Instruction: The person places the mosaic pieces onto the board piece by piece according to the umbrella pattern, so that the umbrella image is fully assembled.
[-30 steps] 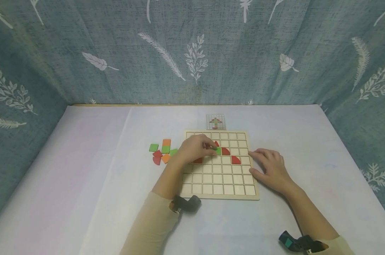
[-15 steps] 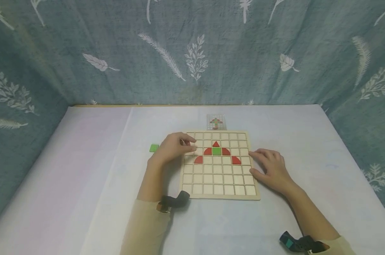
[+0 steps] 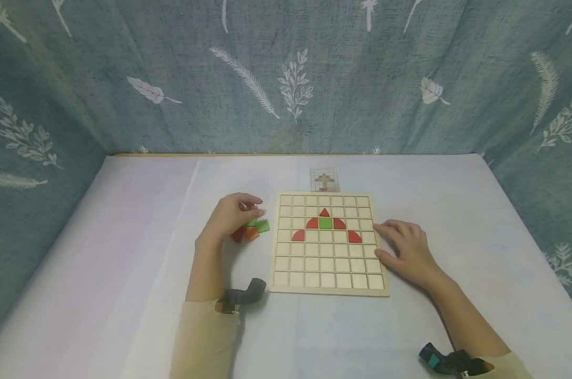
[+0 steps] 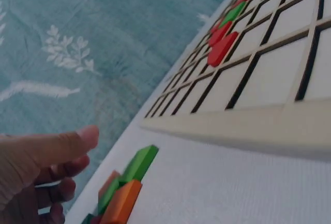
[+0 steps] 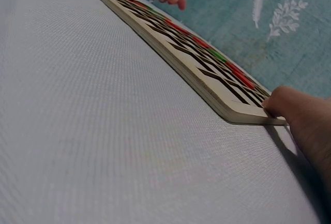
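My left hand point(image 3: 231, 215) hovers over a small pile of loose wooden tiles left of the board, thumb and fingers apart and nothing visible between them. Green point(image 3: 263, 226), orange point(image 3: 252, 233) and red point(image 3: 237, 235) tiles show; the hand hides others. On the gridded wooden board point(image 3: 305, 291) lie a green square point(image 3: 325, 223), a red triangle point(image 3: 324, 212) above it, and several red quarter-circles, one at the left point(image 3: 297, 236) and one at the right point(image 3: 354, 236). My right hand point(image 3: 404, 250) rests by the board's right edge, thumb and fingertips touching it.
A pattern card point(image 3: 325, 180) with a coloured figure on a grid lies just behind the board. White cloth point(image 3: 139, 263) covers the table. A blue-green leaf-print curtain point(image 3: 286, 79) stands along the back and sides.
My left hand has let go of the green square on the board and moved left to above the loose tiles. The right hand stays at the board's edge.
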### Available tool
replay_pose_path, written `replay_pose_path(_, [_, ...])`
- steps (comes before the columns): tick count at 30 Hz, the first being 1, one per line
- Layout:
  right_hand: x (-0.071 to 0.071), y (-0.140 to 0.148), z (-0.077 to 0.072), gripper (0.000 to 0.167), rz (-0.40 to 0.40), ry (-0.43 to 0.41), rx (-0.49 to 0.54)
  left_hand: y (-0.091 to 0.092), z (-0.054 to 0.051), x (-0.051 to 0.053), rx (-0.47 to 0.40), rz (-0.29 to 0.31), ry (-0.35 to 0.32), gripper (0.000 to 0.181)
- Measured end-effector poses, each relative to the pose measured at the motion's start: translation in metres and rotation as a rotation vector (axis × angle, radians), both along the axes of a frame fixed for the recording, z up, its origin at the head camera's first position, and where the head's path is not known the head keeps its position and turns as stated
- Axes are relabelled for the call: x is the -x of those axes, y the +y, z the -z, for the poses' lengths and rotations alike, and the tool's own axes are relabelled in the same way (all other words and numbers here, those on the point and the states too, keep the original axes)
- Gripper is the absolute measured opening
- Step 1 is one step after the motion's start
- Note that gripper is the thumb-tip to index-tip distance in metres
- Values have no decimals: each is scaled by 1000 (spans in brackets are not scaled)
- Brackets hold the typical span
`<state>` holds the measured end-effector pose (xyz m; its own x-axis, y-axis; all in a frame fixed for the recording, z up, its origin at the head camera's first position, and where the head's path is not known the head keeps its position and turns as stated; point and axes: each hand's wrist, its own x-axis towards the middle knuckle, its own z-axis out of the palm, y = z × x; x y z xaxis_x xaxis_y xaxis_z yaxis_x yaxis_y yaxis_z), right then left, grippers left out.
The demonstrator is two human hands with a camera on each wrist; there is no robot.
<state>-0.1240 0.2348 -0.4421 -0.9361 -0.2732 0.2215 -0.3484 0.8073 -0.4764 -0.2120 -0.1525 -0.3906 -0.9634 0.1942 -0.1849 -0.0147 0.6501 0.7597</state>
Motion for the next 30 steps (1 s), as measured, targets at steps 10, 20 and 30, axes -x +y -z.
replay_pose_path(10, [1, 5, 1, 51, 6, 12, -5, -2, 15, 6, 231, -27, 105, 39])
replay_pose_path(20, [2, 5, 1, 51, -2, 19, -7, 7, 23, 8, 336, -8, 218, 40])
replay_pose_path(30, [1, 2, 2, 51, -11, -2, 22, 8, 25, 4, 310, -6, 254, 37])
